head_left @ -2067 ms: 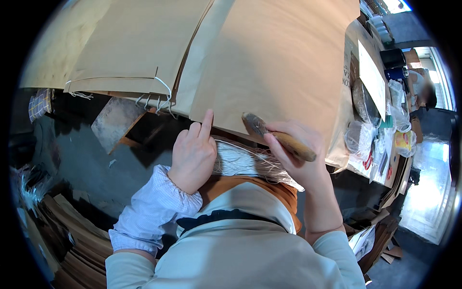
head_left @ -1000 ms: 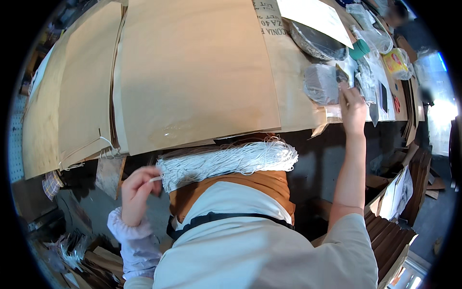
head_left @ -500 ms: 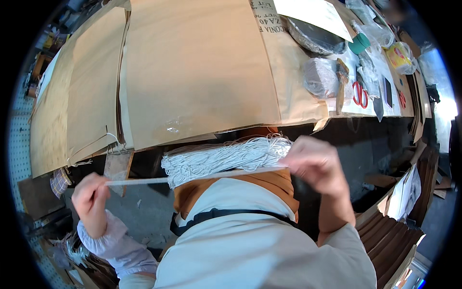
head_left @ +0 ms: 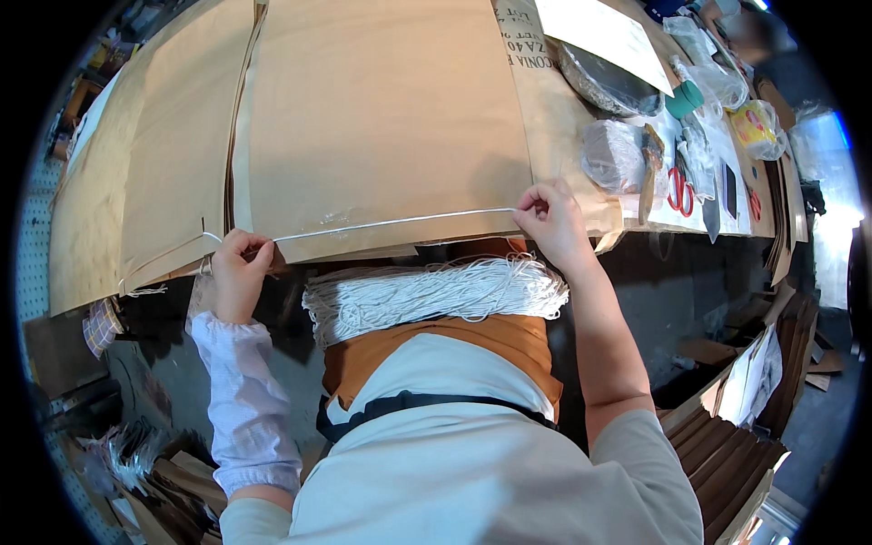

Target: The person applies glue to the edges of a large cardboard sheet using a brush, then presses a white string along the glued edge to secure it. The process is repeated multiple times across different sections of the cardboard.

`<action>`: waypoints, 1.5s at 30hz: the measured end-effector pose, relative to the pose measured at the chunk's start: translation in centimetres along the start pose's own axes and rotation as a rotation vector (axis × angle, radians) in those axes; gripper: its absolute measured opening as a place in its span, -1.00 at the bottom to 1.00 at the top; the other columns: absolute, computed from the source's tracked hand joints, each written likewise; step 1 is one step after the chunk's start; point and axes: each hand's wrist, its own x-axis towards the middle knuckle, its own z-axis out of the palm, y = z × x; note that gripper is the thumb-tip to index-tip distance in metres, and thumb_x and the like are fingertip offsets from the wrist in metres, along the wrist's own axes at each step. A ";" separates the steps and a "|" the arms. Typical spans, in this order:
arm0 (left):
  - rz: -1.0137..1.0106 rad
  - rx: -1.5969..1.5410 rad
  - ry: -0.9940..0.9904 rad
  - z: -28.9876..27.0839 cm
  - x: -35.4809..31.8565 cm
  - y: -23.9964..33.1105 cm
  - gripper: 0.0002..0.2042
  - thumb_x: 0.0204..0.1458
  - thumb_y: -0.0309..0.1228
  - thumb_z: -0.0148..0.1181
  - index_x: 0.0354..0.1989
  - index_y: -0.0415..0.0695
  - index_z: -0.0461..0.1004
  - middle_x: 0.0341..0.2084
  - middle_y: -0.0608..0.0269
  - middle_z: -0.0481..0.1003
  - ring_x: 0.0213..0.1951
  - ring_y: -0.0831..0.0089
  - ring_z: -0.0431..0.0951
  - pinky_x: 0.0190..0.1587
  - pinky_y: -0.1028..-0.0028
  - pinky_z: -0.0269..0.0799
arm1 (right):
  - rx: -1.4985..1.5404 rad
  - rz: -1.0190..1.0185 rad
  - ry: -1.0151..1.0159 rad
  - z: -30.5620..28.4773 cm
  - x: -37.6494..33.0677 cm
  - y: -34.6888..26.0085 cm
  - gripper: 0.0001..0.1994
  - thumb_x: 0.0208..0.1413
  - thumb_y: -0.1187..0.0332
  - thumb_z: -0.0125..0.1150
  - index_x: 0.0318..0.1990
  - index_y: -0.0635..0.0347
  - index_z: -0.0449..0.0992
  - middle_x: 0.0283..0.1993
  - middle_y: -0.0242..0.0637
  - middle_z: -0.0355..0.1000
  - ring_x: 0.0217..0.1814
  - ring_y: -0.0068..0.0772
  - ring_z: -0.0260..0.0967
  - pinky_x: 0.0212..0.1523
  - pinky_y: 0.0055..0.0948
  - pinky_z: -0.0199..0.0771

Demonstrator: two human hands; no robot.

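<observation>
A white cord [head_left: 400, 222] is stretched almost straight between my two hands, over the near edge of a large brown paper sheet [head_left: 381, 118]. My left hand [head_left: 240, 272] pinches one end at the sheet's near left corner. The other end is pinched in my right hand [head_left: 550, 222], by the sheet's near right corner. Across my lap, on an orange-brown apron [head_left: 436, 338], lies a thick bundle of white cords [head_left: 436, 295]. Close to my left hand, another piece of cord [head_left: 168, 257] lies along the edge of the paper at the left.
Right of the sheet are red-handled scissors [head_left: 679, 189], a knife [head_left: 711, 213], a plastic-wrapped bundle [head_left: 612, 156], a dark bowl [head_left: 607, 80] and a green-capped item [head_left: 684, 98]. Stacked brown paper [head_left: 704, 468] stands low at right. Someone else is partly visible at the far right.
Both hands have moved forward from above my lap to the table's edge, carrying the taut cord over the paper. My left hand also shifted right.
</observation>
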 end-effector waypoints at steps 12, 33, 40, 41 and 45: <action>0.448 0.145 0.008 2.3 -2.3 3.5 -0.68 -0.21 -0.71 0.07 -0.20 -0.23 0.47 -0.21 0.07 0.41 -0.12 0.12 0.39 -0.14 0.29 0.36 | 0.115 0.107 0.044 0.9 -1.1 -1.1 -0.69 -0.24 0.62 0.33 -0.51 0.13 0.24 -0.46 -0.47 0.22 -0.46 -0.56 0.18 -0.44 -0.56 0.21; 0.057 0.642 0.050 3.4 0.3 6.4 -0.88 -0.04 -0.49 0.10 -0.35 -0.16 0.31 -0.39 0.09 0.42 -0.31 0.06 0.46 -0.25 0.15 0.34 | -0.601 -0.379 0.477 5.2 1.7 -4.3 -0.69 -0.11 0.49 0.32 -0.14 0.23 0.46 -0.28 -0.14 0.39 -0.34 -0.27 0.35 -0.36 -0.40 0.36; 0.364 0.669 -0.350 6.6 -1.5 8.4 -0.08 -0.18 -0.10 0.31 0.28 -0.39 -0.03 0.30 -0.21 -0.05 0.35 -0.05 -0.11 0.36 0.08 -0.22 | -0.525 -0.306 -0.208 7.9 -0.8 -8.5 -0.23 -0.07 0.07 0.28 0.24 0.35 0.15 0.34 0.01 0.05 0.42 -0.04 -0.08 0.39 -0.16 -0.13; 0.309 0.667 -0.304 6.1 -1.5 7.4 -0.01 -0.21 -0.08 0.34 0.29 -0.41 -0.08 0.31 -0.24 -0.08 0.36 -0.08 -0.14 0.36 0.06 -0.25 | -0.546 -0.165 -0.171 6.6 -0.6 -7.8 -0.20 -0.08 0.10 0.30 0.26 0.35 0.12 0.36 0.02 0.01 0.43 -0.03 -0.11 0.39 -0.16 -0.15; 0.261 0.656 -0.239 5.5 -1.7 6.5 0.09 -0.26 -0.02 0.37 0.30 -0.46 -0.16 0.32 -0.29 -0.15 0.36 -0.13 -0.20 0.36 0.03 -0.29 | -0.535 -0.341 0.099 1.7 -1.9 -2.9 -0.17 -0.11 0.19 0.34 0.28 0.38 0.07 0.31 0.10 0.08 0.40 0.05 -0.04 0.34 -0.11 0.00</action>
